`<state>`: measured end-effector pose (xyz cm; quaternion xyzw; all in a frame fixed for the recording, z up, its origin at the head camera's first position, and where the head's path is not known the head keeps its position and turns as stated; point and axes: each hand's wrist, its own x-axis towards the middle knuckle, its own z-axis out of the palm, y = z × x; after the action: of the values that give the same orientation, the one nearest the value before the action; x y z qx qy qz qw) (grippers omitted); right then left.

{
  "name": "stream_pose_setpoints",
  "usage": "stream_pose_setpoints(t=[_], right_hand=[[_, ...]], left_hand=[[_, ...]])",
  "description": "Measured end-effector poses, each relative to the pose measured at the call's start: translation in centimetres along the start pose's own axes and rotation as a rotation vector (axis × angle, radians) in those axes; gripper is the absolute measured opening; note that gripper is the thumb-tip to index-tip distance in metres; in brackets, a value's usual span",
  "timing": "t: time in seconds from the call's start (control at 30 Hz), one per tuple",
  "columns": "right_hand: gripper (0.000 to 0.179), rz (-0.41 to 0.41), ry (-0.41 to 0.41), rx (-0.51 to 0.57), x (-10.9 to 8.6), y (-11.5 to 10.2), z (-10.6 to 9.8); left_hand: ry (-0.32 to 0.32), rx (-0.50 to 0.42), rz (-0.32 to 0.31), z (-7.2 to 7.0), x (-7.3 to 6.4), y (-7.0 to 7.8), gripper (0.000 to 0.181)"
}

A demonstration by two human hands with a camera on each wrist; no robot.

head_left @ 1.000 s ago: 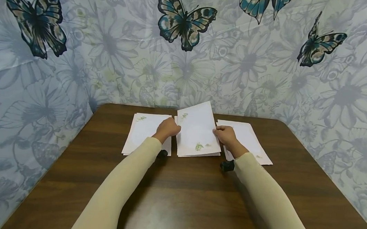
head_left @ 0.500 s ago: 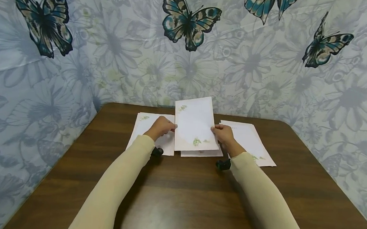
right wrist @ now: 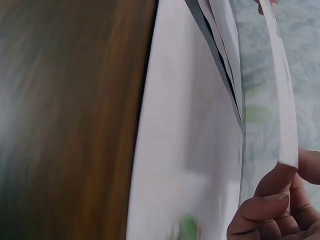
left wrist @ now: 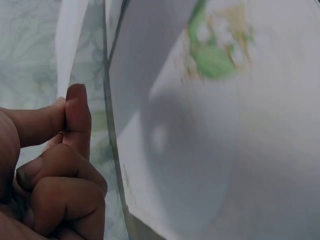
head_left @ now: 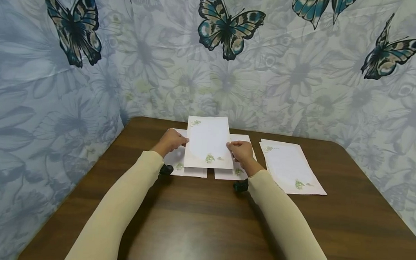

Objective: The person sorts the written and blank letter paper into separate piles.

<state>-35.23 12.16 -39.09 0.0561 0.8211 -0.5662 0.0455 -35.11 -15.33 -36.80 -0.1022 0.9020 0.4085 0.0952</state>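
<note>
A white sheet of paper (head_left: 207,141) with small green floral prints is held up above the table by its two side edges. My left hand (head_left: 171,141) pinches its left edge between thumb and index finger, the other fingers curled in the left wrist view. On the opposite edge my right hand (head_left: 241,150) pinches the sheet (right wrist: 285,100) the same way. Beneath lie a left paper stack (head_left: 196,172) and a middle paper stack (head_left: 242,138), both partly covered by the raised sheet and hands. A right paper stack (head_left: 294,166) lies apart, beyond my right hand.
All the stacks lie toward the far side of a brown wooden table (head_left: 189,223). Behind the table hangs a pale floral backdrop (head_left: 139,91) with butterflies. Dark wrist devices sit under both sleeves.
The sheet has come up off the middle stack and moved left, between the left and middle stacks. Both hands moved left with it. The head view has shifted slightly left.
</note>
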Motion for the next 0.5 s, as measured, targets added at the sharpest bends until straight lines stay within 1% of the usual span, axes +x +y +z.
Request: stream_pose_setpoints(t=[0.1,0.2,0.37,0.5], right_hand=[[0.029,0.002,-0.015,-0.029,0.1,-0.2,0.9],[0.028,0.004,-0.063,-0.062,0.1,-0.5,1.8],[0.025,0.007,-0.124,-0.12,0.3,-0.9,3.3],[0.025,0.004,-0.156,-0.177,0.4,-0.9,4.3]], left_hand=[[0.01,0.024,-0.021,-0.7,0.3,-0.8,0.028],[0.021,0.047,-0.029,-1.6,0.5,-1.9,0.029],[0.029,0.071,-0.015,-3.1,0.0,-3.6,0.032],[0.055,0.133,-0.004,-3.5,-0.5,-4.3,0.033]])
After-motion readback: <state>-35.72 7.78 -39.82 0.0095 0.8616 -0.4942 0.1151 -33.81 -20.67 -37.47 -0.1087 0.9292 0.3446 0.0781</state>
